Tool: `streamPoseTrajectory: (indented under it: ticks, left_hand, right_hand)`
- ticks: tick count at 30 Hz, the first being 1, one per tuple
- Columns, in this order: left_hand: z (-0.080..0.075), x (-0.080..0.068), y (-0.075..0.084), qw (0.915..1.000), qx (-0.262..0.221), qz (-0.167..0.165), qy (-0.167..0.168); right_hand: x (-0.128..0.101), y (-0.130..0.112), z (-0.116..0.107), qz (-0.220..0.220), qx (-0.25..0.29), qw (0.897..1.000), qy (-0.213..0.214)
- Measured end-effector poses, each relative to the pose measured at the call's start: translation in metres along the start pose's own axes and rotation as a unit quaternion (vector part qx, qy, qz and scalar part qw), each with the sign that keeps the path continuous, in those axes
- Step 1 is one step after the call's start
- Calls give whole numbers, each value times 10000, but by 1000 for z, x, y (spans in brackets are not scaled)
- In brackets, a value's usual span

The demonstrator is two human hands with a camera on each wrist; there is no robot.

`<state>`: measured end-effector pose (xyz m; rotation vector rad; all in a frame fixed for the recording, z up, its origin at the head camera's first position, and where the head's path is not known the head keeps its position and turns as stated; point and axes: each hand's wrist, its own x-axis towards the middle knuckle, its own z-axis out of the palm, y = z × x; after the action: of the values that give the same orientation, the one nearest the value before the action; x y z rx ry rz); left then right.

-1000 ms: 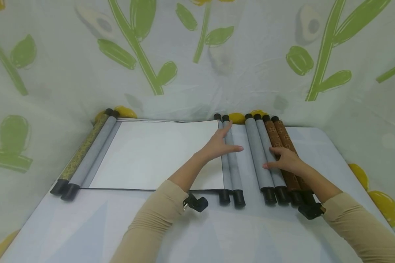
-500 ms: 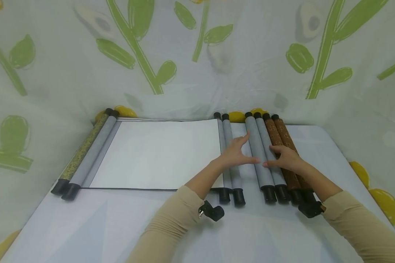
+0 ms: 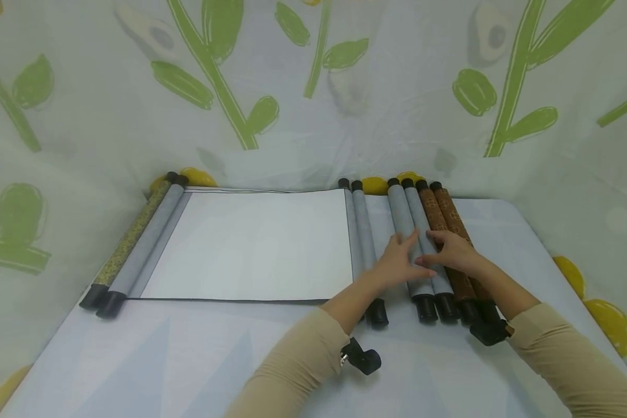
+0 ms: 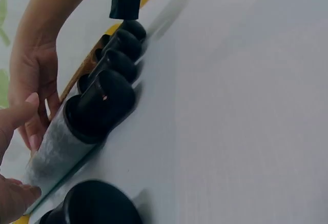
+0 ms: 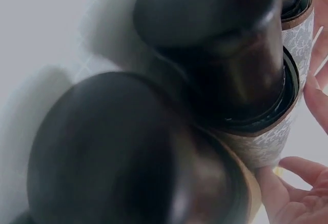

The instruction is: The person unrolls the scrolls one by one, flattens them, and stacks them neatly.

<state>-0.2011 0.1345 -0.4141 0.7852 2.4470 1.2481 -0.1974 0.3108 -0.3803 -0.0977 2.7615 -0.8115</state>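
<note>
Lying rolled: two grey scrolls [image 3: 402,213], black ends [image 3: 427,309]

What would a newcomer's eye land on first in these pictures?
The unrolled white scroll probably draws the eye first, spread across the left and middle of the table. Next come the left hand and right hand, close together over the grey scroll rolls, with brown patterned rolls to their right.

The left hand [image 3: 399,262], thumb parted widely from the fingers, lies just beside the right hand [image 3: 456,253], whose thumb and forefinger also stand apart; left forearm [image 3: 313,342] and right forearm [image 3: 546,337], beige-sleeved, converge forward.
</note>
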Motion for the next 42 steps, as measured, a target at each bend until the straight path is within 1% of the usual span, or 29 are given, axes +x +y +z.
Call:
streamPoseTrajectory:
  ticks: [3,6,10,12,14,17,20,24,25,29,31,35,38,42]
  left_hand:
    - [8,3,1,9998,185,-87,80]
    - [14,4,-2,9991,300,-271,137]
    - [15,5,-5,9985,62,-480,256]
    - [14,6,-4,9984,10,-484,300]
    - [13,6,-4,9981,-36,-507,334]
    - [14,6,-3,9971,-275,-579,411]
    - [14,5,-2,9954,-434,-604,597]
    - [12,4,2,9938,-433,-621,811]
    - [11,4,3,9937,-431,-637,820]
    - [9,4,6,9929,-491,-705,826]
    - [8,3,7,9917,-633,-754,824]
    - [8,2,7,9884,-992,-802,828]
    - [9,0,7,9851,-1243,-850,829]
    - [10,-4,6,9795,-1588,-873,879]
  right_hand:
    - [0,-5,0,166,21,9998,-66]
    - [2,-11,1,267,177,9993,-205]
    - [6,-16,5,104,468,9979,-435]
    - [8,-16,6,21,489,9975,-509]
    - [8,-14,6,50,477,9972,-573]
    - [9,-12,6,129,542,9964,-636]
    - [9,-11,6,221,724,9947,-699]
    - [11,-11,7,325,956,9917,-795]
    - [11,-11,6,354,1021,9907,-833]
    - [9,-9,5,405,1484,9835,-956]
    - [6,-9,6,424,1791,9783,-954]
    - [-1,-9,11,470,2578,9612,-862]
    - [-4,-9,18,472,3025,9493,-712]
    - [-8,-10,23,407,3173,9463,-473]
